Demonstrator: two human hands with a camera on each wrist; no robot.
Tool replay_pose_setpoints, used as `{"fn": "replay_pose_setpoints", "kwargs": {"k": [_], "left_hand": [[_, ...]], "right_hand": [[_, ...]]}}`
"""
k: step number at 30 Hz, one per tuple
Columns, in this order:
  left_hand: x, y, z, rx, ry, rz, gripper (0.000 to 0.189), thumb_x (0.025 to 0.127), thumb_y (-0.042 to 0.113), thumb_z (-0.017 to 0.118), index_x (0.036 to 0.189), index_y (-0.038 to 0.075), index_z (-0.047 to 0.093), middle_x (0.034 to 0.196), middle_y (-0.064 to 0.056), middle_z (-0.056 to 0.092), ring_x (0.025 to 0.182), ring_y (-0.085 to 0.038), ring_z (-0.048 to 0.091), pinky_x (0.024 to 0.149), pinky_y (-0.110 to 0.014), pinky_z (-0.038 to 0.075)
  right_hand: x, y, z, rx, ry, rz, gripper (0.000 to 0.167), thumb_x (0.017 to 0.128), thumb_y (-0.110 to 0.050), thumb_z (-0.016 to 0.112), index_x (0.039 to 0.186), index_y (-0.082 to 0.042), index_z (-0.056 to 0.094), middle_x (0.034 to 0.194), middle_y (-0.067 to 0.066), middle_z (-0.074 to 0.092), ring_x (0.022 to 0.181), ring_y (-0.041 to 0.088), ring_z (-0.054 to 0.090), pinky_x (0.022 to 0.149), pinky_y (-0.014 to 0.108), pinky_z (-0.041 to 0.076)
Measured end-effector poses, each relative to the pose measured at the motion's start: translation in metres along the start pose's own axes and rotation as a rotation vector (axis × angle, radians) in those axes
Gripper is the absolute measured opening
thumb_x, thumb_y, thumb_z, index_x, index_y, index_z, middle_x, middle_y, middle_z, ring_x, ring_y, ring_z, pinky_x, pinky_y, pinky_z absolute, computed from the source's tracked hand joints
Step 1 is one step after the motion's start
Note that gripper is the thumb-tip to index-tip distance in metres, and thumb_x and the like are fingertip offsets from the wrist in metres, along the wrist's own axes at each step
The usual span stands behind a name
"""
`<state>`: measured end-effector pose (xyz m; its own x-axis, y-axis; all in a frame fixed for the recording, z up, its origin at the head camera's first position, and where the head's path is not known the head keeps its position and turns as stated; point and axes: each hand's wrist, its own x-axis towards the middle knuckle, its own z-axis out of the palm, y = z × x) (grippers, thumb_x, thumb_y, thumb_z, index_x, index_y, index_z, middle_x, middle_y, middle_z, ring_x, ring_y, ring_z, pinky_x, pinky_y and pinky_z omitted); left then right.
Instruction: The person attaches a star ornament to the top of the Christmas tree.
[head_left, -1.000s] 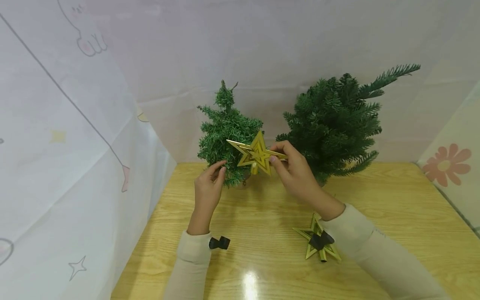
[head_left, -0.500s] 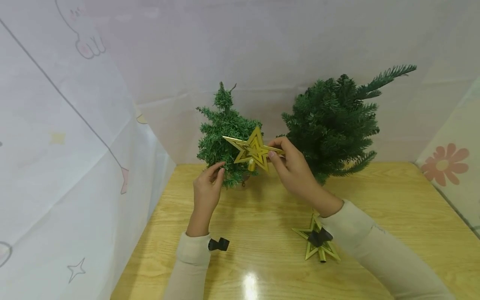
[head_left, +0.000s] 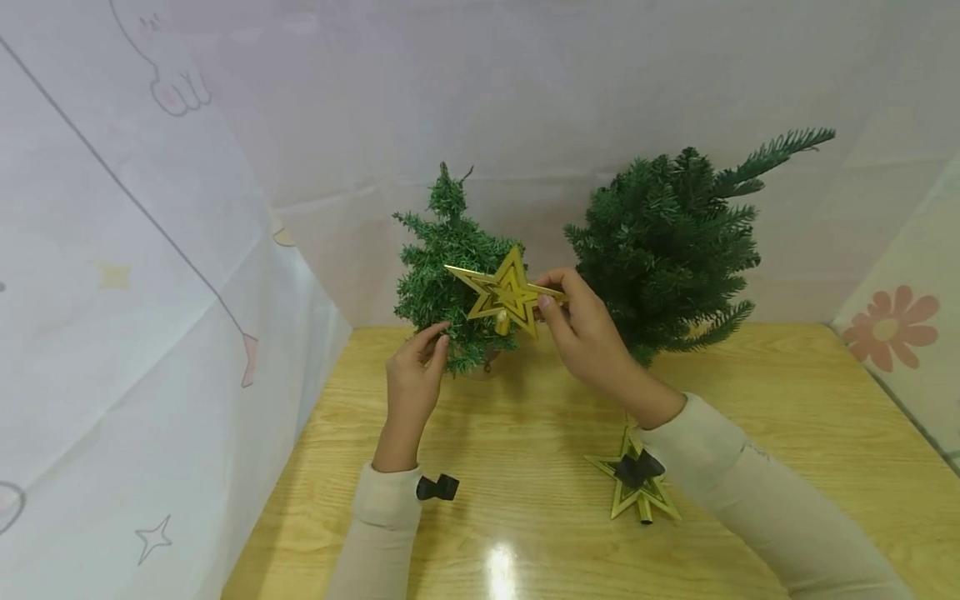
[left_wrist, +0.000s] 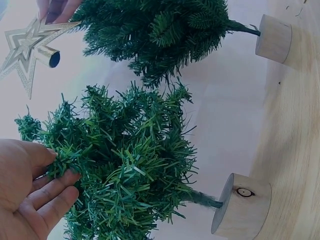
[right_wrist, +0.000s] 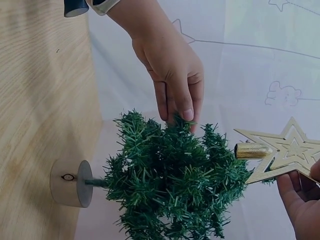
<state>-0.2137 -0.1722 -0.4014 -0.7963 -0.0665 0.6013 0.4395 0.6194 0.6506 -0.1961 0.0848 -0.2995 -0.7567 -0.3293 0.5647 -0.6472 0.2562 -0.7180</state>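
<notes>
My left hand (head_left: 415, 379) pinches a side branch tip of the small Christmas tree (head_left: 427, 287) between thumb and fingers. This tree stands upright on a round wooden base (left_wrist: 250, 212). By one point, my right hand (head_left: 588, 333) holds a gold star tree topper (head_left: 507, 293), in front of the small tree and below its tip. The star's hollow tube (right_wrist: 252, 151) shows its open end toward the table in the right wrist view. The tree's narrow top (head_left: 448, 192) is bare.
A fuller, darker Christmas tree (head_left: 667, 250) stands at the right, one long branch sticking out. A second gold star topper (head_left: 644, 505) lies on the wooden table (head_left: 525, 467), partly behind the black camera on my right wrist. Printed cloth (head_left: 525, 100) hangs behind.
The star in my right hand has risen slightly and shifted a little left. My left hand stays at the same branch.
</notes>
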Motion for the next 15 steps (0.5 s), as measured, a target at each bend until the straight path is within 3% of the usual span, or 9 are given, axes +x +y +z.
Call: {"fn": "replay_pose_setpoints", "kwargs": {"k": [15], "left_hand": [[0.000, -0.001, 0.002, 0.002, 0.001, 0.014, 0.029, 0.099, 0.022, 0.059, 0.126, 0.014, 0.067, 0.115, -0.009, 0.068, 0.095, -0.020, 0.070, 0.082, -0.034, 0.058]], "right_hand": [[0.012, -0.005, -0.007, 0.032, 0.020, -0.033, 0.020, 0.107, -0.015, 0.038, 0.123, -0.004, 0.045, 0.125, 0.010, 0.049, 0.109, 0.021, 0.058, 0.094, 0.041, 0.052]]}}
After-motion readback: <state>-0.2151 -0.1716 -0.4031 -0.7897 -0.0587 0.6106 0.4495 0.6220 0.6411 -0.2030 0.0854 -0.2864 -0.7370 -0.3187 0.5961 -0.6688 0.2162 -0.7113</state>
